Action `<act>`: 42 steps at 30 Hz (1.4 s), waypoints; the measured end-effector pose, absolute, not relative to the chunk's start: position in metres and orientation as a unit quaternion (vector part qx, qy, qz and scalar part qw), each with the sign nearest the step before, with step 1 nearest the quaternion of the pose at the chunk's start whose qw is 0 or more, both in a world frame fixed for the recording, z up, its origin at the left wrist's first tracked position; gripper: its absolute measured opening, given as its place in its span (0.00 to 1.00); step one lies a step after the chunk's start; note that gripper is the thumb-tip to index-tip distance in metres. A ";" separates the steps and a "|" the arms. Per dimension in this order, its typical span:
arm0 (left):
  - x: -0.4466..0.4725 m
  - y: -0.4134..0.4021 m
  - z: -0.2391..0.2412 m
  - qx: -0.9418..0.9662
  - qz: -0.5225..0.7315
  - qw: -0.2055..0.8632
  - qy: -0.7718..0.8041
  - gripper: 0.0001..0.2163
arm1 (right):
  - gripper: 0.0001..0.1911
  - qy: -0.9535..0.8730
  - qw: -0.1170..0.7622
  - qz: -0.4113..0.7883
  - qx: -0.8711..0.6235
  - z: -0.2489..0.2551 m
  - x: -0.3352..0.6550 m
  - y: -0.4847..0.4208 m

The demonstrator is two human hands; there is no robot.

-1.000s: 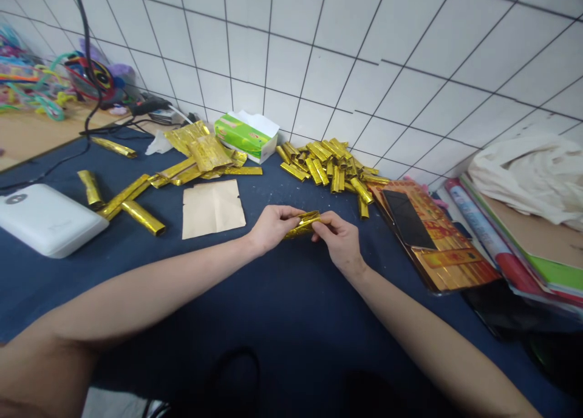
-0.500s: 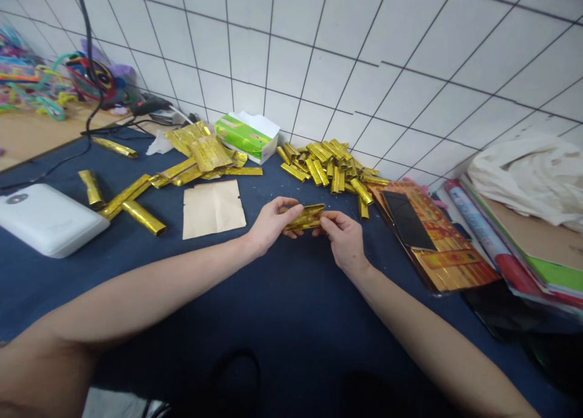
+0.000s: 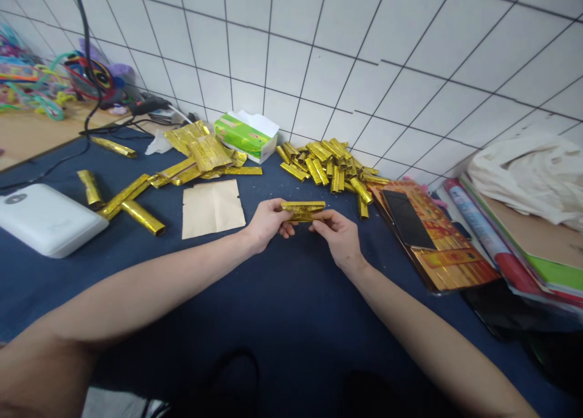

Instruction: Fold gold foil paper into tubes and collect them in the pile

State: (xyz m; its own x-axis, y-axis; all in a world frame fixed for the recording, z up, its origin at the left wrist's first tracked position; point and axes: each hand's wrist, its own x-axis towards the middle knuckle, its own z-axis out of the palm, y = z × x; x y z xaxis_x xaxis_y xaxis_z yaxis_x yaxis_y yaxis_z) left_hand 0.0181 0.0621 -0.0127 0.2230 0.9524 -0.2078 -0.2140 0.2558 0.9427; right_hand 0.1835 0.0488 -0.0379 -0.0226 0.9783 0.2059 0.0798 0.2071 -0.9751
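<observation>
Left hand point(image 3: 269, 225) and right hand point(image 3: 339, 234) pinch opposite ends of a folded gold-foil sheet point(image 3: 304, 206) between them. Folding appears the step in hand; the next move likely calls for even pressure. Beyond right hand: heaped gold-foil tubes point(image 3: 328, 166).

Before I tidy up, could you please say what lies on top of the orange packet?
A flat black object, probably a phone, lies on the orange packet, hiding the surface beneath. A small dark item shows by its right edge; whether on top is unclear.
</observation>
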 end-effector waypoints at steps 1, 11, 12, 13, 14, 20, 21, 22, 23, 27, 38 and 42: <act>0.018 0.062 -0.013 0.421 0.440 0.663 0.436 0.03 | 0.07 -0.574 0.524 0.418 -0.470 -0.039 0.184 0.049; 0.019 0.060 -0.013 0.460 0.416 0.659 0.426 0.01 | 0.07 -0.528 0.541 0.410 -0.511 -0.041 0.185 0.053; 0.019 0.059 -0.013 0.461 0.413 0.656 0.431 0.02 | 0.07 -0.524 0.542 0.413 -0.511 -0.040 0.185 0.052; 0.019 0.059 -0.013 0.462 0.411 0.654 0.435 0.02 | 0.07 -0.520 0.544 0.416 -0.510 -0.040 0.184 0.052; 0.020 0.059 -0.013 0.464 0.409 0.652 0.438 0.02 | 0.08 -0.517 0.547 0.420 -0.508 -0.039 0.184 0.052; 0.020 0.059 -0.014 0.478 0.409 0.644 0.435 0.03 | 0.15 -0.484 0.568 0.453 -0.488 -0.035 0.182 0.051; 0.020 0.059 -0.014 0.481 0.409 0.641 0.436 0.03 | 0.17 -0.480 0.565 0.461 -0.487 -0.034 0.182 0.051; 0.020 0.059 -0.014 0.484 0.409 0.639 0.436 0.02 | 0.17 -0.478 0.561 0.470 -0.486 -0.034 0.182 0.052; 0.020 0.059 -0.014 0.486 0.409 0.637 0.437 0.02 | 0.16 -0.476 0.556 0.477 -0.486 -0.034 0.182 0.052; 0.020 0.058 -0.015 0.494 0.405 0.637 0.431 0.03 | 0.10 -0.470 0.550 0.485 -0.491 -0.034 0.182 0.053; 0.017 0.064 -0.015 0.415 0.444 0.669 0.428 0.04 | 0.12 -0.450 0.559 0.506 -0.479 -0.032 0.185 0.054; 0.014 0.069 -0.014 0.366 0.454 0.681 0.443 0.05 | 0.11 -0.496 0.596 0.411 -0.479 -0.034 0.188 0.054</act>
State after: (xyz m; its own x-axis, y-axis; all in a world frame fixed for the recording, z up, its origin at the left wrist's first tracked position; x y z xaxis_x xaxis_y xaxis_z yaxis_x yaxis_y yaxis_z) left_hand 0.0138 0.0693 -0.0139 0.1950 0.9426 -0.2711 -0.2927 0.3197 0.9012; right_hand 0.1875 0.0535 -0.0344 0.1697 0.9652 0.1989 -0.0150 0.2044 -0.9788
